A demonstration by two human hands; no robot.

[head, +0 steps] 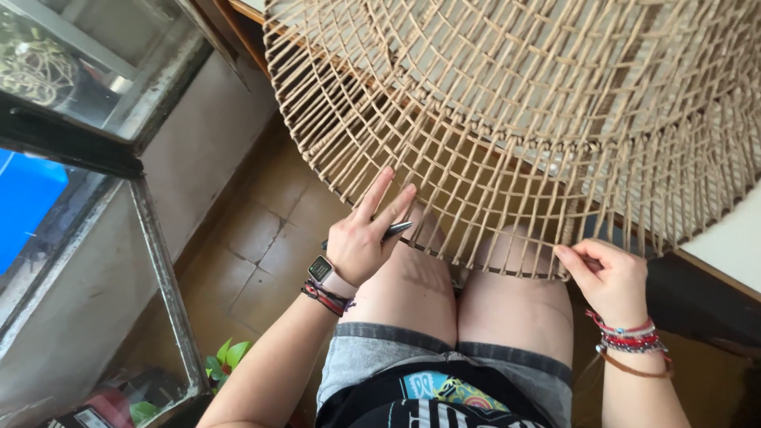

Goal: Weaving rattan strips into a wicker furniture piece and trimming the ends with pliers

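Observation:
A large round woven piece of tan cord (507, 119) on a wire frame fills the upper half of the head view and hangs over my knees. My left hand (361, 238) touches its lower left rim with the first two fingers stretched out, and it holds a thin dark metal tool (394, 231) under them. My right hand (606, 273) pinches the rim and a cord end at the lower right edge. Both wrists carry bracelets, and the left also bears a watch.
A glass-paned window frame (154, 254) stands open at the left, above a tiled floor (261, 238). A small green plant (226, 357) sits below it. A white table edge (733, 238) shows at the right.

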